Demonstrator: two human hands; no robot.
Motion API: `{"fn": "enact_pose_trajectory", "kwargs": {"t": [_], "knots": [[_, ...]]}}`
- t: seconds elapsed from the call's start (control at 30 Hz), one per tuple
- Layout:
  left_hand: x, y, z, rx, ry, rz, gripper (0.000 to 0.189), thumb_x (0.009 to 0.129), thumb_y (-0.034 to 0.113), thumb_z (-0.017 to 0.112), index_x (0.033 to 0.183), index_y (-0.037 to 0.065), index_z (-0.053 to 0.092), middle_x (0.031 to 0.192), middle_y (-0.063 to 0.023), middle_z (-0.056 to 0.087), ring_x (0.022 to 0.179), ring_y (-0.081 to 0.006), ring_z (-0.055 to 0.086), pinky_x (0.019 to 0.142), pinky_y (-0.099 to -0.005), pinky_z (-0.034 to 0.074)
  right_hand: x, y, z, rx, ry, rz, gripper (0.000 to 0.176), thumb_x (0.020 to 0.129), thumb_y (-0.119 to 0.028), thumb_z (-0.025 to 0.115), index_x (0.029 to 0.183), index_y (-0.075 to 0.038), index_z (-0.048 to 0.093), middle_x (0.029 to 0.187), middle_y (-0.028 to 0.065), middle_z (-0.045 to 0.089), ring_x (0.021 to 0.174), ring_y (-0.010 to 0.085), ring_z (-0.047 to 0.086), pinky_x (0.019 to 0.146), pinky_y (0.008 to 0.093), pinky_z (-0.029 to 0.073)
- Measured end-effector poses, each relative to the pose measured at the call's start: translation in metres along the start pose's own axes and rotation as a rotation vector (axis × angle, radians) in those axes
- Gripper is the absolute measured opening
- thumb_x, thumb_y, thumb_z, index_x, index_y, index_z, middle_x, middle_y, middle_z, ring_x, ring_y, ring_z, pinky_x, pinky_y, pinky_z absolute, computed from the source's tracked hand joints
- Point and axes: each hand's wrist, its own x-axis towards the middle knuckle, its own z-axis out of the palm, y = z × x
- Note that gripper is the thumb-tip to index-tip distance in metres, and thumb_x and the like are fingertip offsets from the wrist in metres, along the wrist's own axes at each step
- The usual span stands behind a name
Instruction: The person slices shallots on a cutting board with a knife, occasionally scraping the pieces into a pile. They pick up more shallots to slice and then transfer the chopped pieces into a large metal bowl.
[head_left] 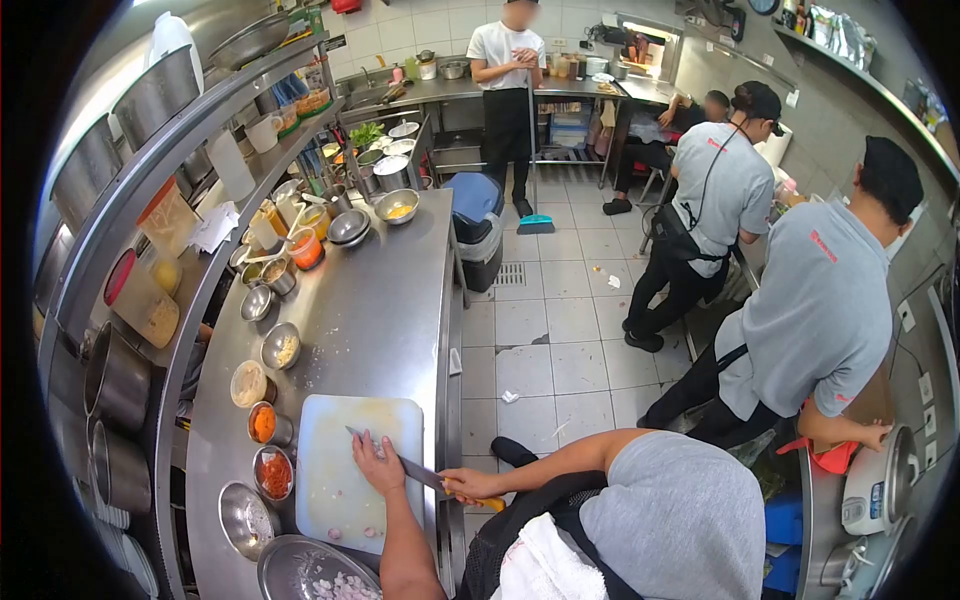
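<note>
My right hand (pixel 470 485) is closed round the yellow handle of a kitchen knife (pixel 422 473), whose blade lies over the cutting board (pixel 325 430). My left hand (pixel 378 466) rests with its fingers apart at the front part of the blade, over the board; whether it touches the steel is hard to tell. A few small pinkish pieces (pixel 368 532) lie at the near end of the board. Just below it stands a large metal bowl (pixel 285 560) with chopped pale purple pieces, perhaps onion. Left of the board are a bowl of shredded orange food (pixel 273 473) and an empty-looking metal bowl (pixel 240 510).
The steel counter (pixel 380 300) carries several bowls and sauce containers along its left side, under a shelf (pixel 245 165) of pots and tubs. A bin (pixel 475 225) stands past its far end. Two co-workers (pixel 810 290) work at the right; another holds a broom (pixel 535 222).
</note>
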Motion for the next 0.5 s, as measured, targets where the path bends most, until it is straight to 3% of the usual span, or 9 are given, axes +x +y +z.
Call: {"fn": "enact_pose_trajectory", "kwargs": {"t": [0.1, 0.23, 0.33, 0.43, 0.5], "knots": [[0.002, -0.007, 0.008, -0.141, 0.04, -0.089, 0.045, 0.102, 0.023, 0.069, 0.141, 0.001, 0.069, 0.165, -0.0238, 0.048, 0.152, -0.0432, 0.045, 0.123, -0.0519, 0.042, 0.017, 0.02, 0.005, 0.064, -0.059, 0.012, 0.039, 0.118, -0.039, 0.044, 0.146, -0.014, 0.052, 0.077, 0.002, 0.056, 0.054, 0.0106, 0.056, 0.045, 0.0302, 0.052], [0.002, -0.017, 0.02, -0.447, 0.163, -0.298, 0.04, 0.1, 0.007, 0.064, 0.138, -0.001, 0.071, 0.165, -0.0226, 0.048, 0.15, -0.0412, 0.05, 0.12, -0.0462, 0.047, 0.029, 0.015, 0.002, 0.114, -0.137, 0.111, 0.032, 0.118, -0.041, 0.047, 0.133, -0.014, 0.056, 0.078, 0.0015, 0.058, 0.057, 0.0105, 0.057, 0.047, 0.0291, 0.051], [0.003, -0.034, 0.034, -0.183, 0.393, -0.264, 0.039, 0.096, -0.002, 0.057, 0.131, 0.001, 0.075, 0.155, -0.0219, 0.061, 0.146, -0.041, 0.054, 0.125, -0.0471, 0.041, 0.04, 0.006, -0.013, 0.002, -0.165, 0.073, 0.02, 0.116, -0.036, 0.052, 0.122, -0.017, 0.057, 0.079, 0.0017, 0.059, 0.058, 0.011, 0.058, 0.047, 0.0278, 0.049], [0.017, -0.017, 0.024, -0.45, 0.598, -0.488, 0.034, 0.1, 0.003, 0.057, 0.13, 0.003, 0.074, 0.142, -0.0202, 0.068, 0.138, -0.0387, 0.06, 0.12, -0.047, 0.046, 0.06, -0.014, -0.038, 0.012, -0.258, 0.137, 0.025, 0.116, -0.036, 0.054, 0.126, -0.013, 0.058, 0.081, 0.0027, 0.061, 0.057, 0.0107, 0.058, 0.048, 0.028, 0.051], [0.029, -0.015, 0.008, -0.243, 0.74, -0.36, 0.028, 0.099, -0.001, 0.061, 0.121, 0.003, 0.077, 0.141, -0.0174, 0.07, 0.137, -0.0389, 0.062, 0.118, -0.0457, 0.049, 0.068, -0.046, -0.039, -0.134, -0.296, 0.125, 0.034, 0.116, -0.04, 0.054, 0.134, -0.011, 0.055, 0.078, 0.0011, 0.057, 0.055, 0.0097, 0.055, 0.045, 0.0256, 0.048]]}}
